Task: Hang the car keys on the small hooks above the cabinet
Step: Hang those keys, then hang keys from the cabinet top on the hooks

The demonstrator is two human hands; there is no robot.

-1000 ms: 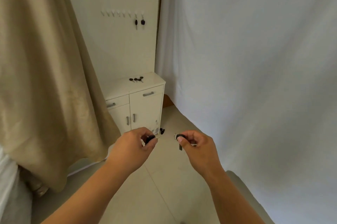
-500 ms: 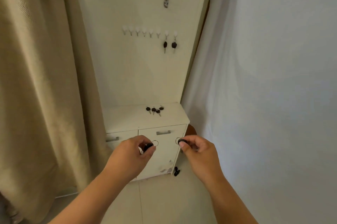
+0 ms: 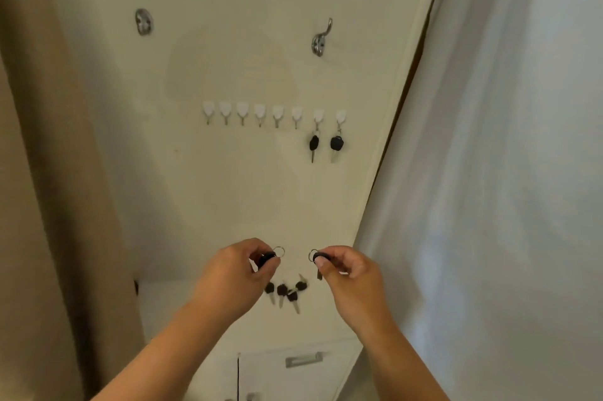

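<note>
Both hands are pinching keys below the hooks: the left hand is holding one key, the right hand another. Two keys are hanging on the rightmost hooks, and four more are lying on the cabinet beneath.

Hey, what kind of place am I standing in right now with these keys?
Probably a home entryway or a staged corner of a room: a row of small white hooks on a cream wall panel, a white cabinet with loose keys on top, and a beige curtain to one side.
</note>
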